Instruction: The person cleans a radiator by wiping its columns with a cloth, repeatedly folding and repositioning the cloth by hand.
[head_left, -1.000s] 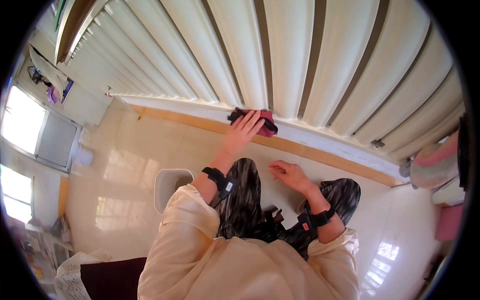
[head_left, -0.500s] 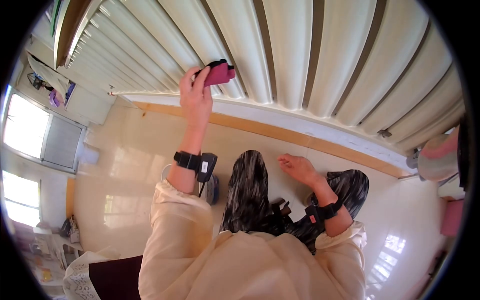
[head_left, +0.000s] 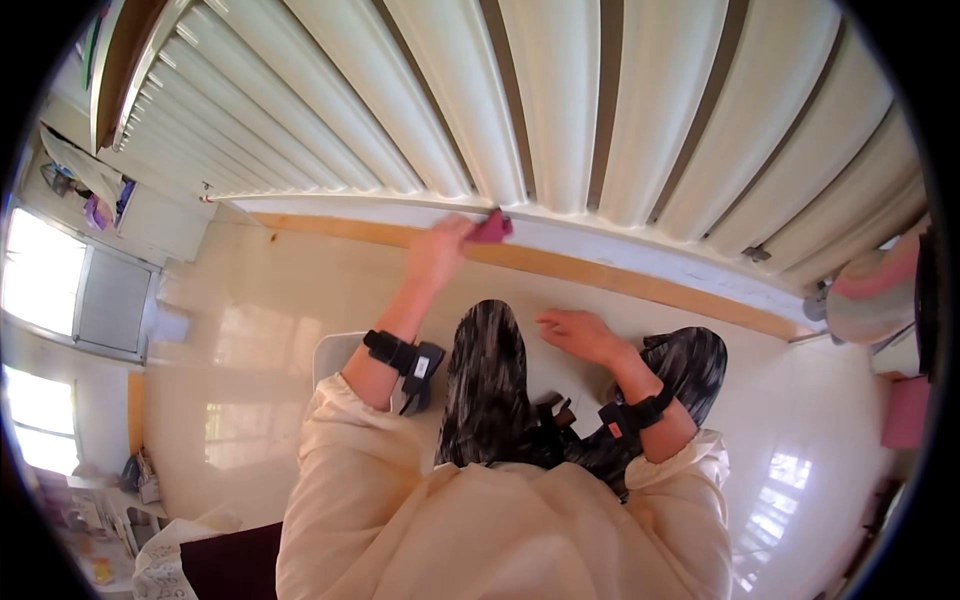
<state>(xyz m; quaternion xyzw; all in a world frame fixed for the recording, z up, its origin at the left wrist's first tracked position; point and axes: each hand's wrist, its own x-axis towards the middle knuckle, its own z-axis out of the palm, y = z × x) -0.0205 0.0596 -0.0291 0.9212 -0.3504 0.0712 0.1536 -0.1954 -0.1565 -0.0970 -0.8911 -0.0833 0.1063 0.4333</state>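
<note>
Cloth [head_left: 491,228] lowered to radiator [head_left: 470,110] base | left fingers [head_left: 462,223] clamped on it | right fingers [head_left: 552,319]: can't tell if together

We saw a deep pinkish-red cloth [head_left: 492,229] against the cream of the radiator [head_left: 563,120], whose gaps showed as dull brown stripes. We found the baseboard [head_left: 560,269] orange-tan, the floor [head_left: 260,355] pale beige, and the shirt [head_left: 500,540] plain light cream. The trousers [head_left: 487,380] were black, streaked all over with grey. On the black wristbands [head_left: 392,352] we noted one white label [head_left: 421,367] and one red label [head_left: 614,430]. The cover [head_left: 232,565] was dark maroon, the box [head_left: 905,412] pink.
</note>
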